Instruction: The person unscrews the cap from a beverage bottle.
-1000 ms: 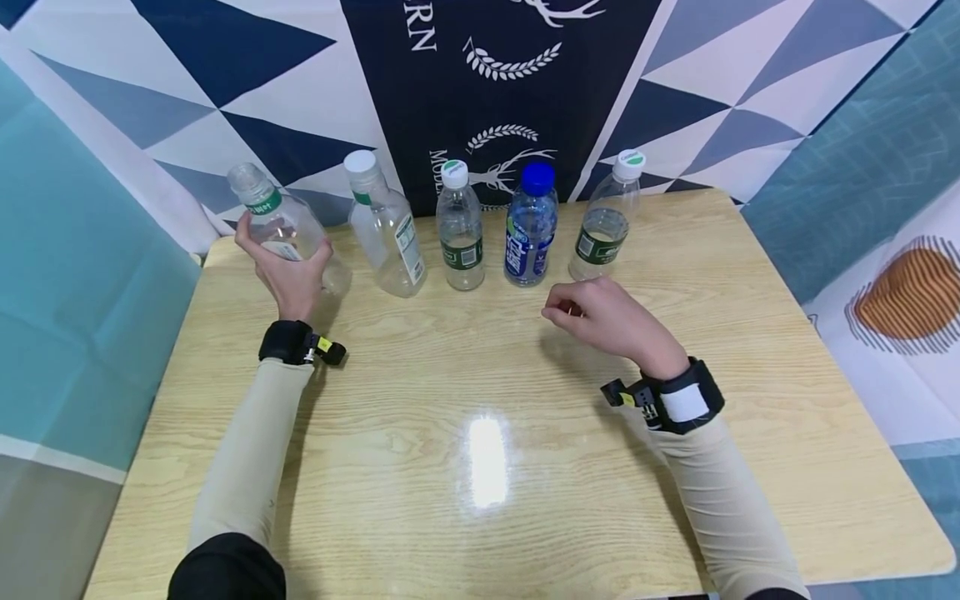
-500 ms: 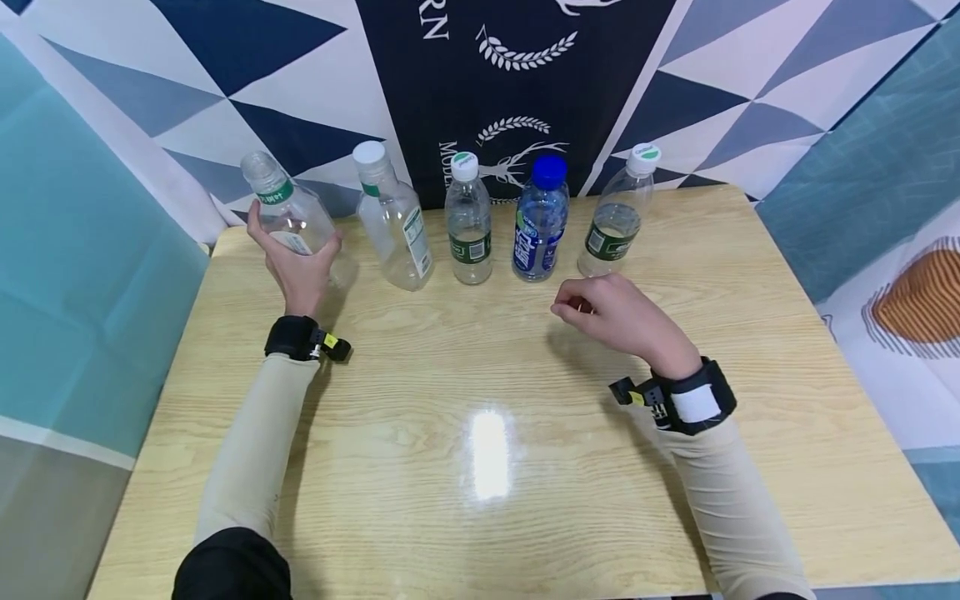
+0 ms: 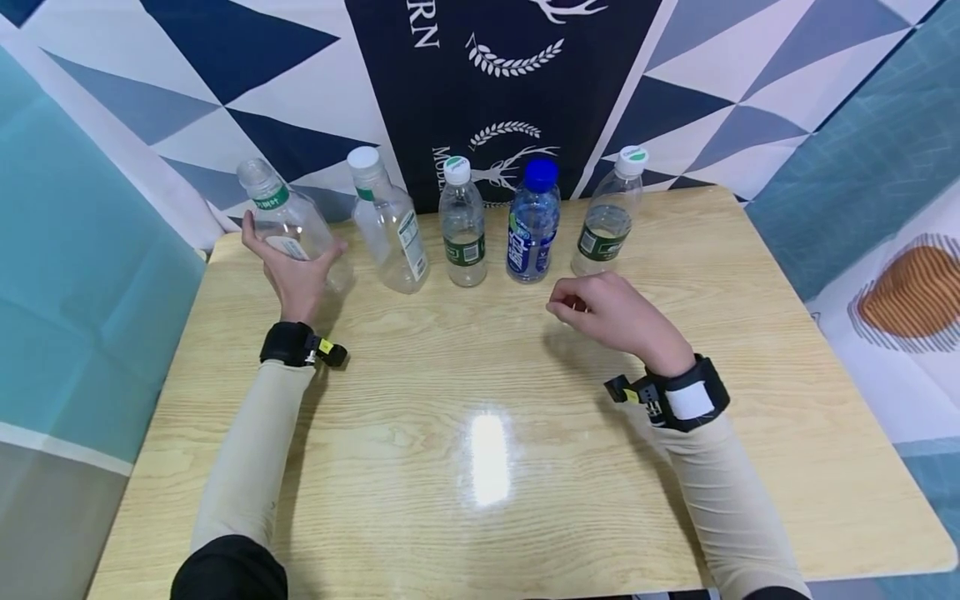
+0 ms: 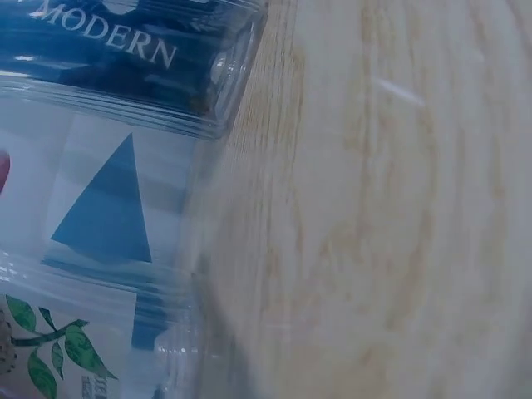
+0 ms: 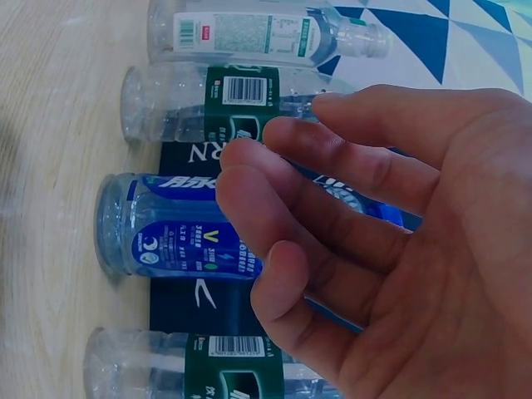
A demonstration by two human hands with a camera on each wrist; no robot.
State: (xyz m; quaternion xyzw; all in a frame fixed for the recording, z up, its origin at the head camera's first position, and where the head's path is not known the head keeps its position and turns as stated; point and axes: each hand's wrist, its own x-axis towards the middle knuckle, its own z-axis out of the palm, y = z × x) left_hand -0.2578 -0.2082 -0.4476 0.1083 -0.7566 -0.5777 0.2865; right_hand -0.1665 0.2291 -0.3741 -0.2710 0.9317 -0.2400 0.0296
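Note:
My left hand (image 3: 296, 279) is spread around a clear bottle (image 3: 303, 221) with a green neck band at the table's far left. Its fingers lie along the bottle's left side, and the thumb stretches out on the right. In the left wrist view this bottle's leaf-printed label (image 4: 62, 341) fills the lower left, and a fingertip (image 4: 2, 170) shows in the gap beside it. Loosely curled and holding nothing, my right hand (image 3: 618, 317) hovers in front of the rightmost bottle (image 3: 602, 233). In the right wrist view its fingers overlap a blue-labelled bottle (image 5: 195, 229).
Between the outer bottles stand a white-capped square bottle (image 3: 390, 229), a small green-labelled bottle (image 3: 463, 229) and a blue-capped bottle (image 3: 532, 229). All stand in a row along the back of the wooden table (image 3: 420, 400), before a patterned cloth (image 3: 300, 67).
My left thumb has spread outward to the right, away from the leftmost bottle. The right hand keeps its pose. The head view shifts slightly back and forth.

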